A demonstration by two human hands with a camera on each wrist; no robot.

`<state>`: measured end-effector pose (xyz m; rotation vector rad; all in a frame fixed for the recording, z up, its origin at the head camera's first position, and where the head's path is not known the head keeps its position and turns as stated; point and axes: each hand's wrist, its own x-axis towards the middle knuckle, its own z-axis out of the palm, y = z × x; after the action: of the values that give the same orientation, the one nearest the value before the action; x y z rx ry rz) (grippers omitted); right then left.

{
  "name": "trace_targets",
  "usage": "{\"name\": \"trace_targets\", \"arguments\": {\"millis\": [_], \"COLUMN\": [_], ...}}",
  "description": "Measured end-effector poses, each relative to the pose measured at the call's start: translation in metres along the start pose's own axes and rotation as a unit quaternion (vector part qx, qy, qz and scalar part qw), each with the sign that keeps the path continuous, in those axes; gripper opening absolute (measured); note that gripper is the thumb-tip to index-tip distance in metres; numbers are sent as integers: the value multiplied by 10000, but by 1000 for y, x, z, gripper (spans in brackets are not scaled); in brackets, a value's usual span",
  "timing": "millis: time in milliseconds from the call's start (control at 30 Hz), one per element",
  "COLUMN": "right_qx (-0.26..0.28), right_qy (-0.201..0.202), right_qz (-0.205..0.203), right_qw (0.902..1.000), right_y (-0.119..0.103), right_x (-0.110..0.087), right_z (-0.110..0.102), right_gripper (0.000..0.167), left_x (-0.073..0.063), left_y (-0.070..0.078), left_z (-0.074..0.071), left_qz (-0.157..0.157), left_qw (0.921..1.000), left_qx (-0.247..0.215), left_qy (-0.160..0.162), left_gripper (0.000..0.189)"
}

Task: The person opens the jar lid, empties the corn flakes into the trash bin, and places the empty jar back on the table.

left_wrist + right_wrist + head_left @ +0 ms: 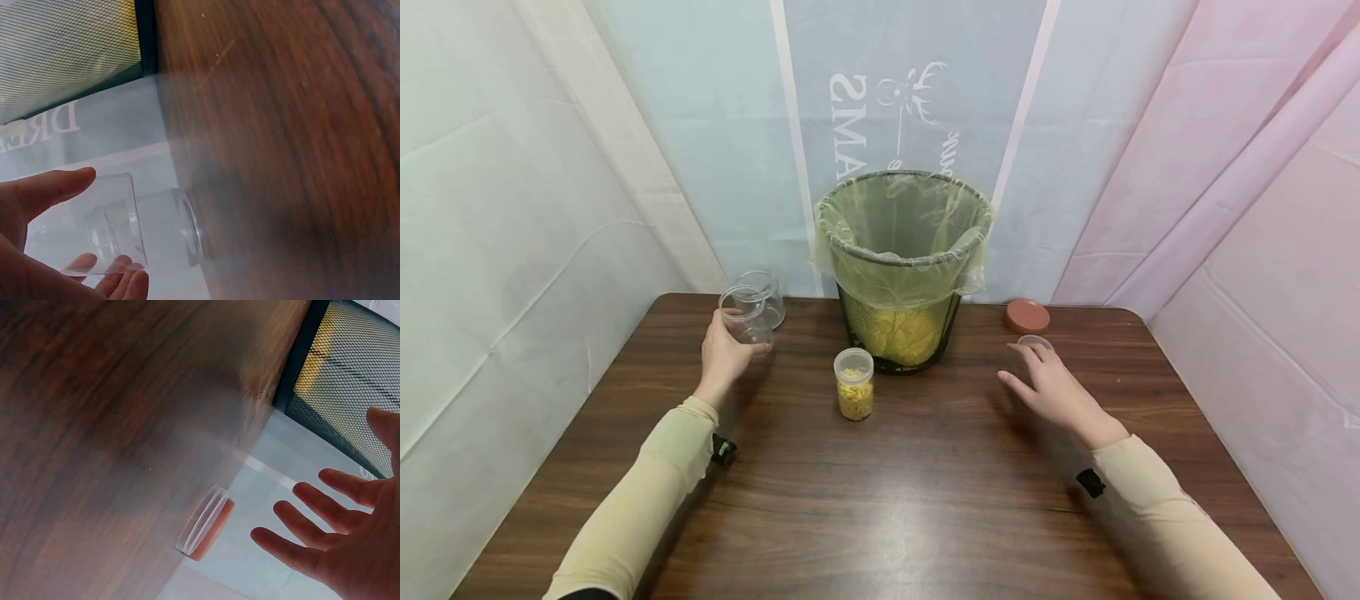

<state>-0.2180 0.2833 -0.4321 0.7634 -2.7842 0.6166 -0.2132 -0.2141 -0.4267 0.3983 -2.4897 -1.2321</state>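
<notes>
My left hand (722, 360) grips a clear, wide-mouthed jar (749, 327) at the back left, thumb on one side and fingers on the other. The left wrist view shows this jar (130, 212) held off the table, with a second clear jar (187, 228) standing behind it. At the back right, my right hand (1060, 392) hovers with its fingers spread and holds nothing. Close to its fingertips lies a clear lid (1036, 342), with a red lid (1027, 317) just behind. In the right wrist view the clear lid (201, 520) is apart from the fingers.
A mesh wastebasket (904, 321) with a yellowish liner stands at the back centre. In front of it, a small clear container (855, 395) of yellow bits stands uncovered. Fabric walls (587, 208) surround the brown wooden table (865, 500) at the back and sides.
</notes>
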Motion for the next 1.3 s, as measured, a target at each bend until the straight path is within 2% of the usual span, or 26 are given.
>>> {"name": "trace_targets", "arguments": {"millis": [200,400,567,867,1300], "right_qx": [44,120,95,-46,-71], "right_qy": [-158,-359,-323,-100,-96], "right_qz": [213,489,496,496,598], "right_qw": [9996,9981,9982,9987,9981], "right_y": [2,2,4,7,10], "right_x": [-5,-10,-12,-16,-19], "right_z": [-1,-4,-3,-4,-5], "right_gripper": [56,58,58,56,57], "left_x": [4,10,13,14,17], "left_y": [-4,-8,-12,-15,-20], "left_z": [-1,-2,-2,-3,-1], "left_qz": [-218,-332,-404,-553,-601], "left_qw": [9997,9987,9974,9959,9959], "left_qx": [75,340,544,588,488], "left_qy": [-79,-208,-258,-415,-461], "left_gripper": [77,79,80,78,77]}}
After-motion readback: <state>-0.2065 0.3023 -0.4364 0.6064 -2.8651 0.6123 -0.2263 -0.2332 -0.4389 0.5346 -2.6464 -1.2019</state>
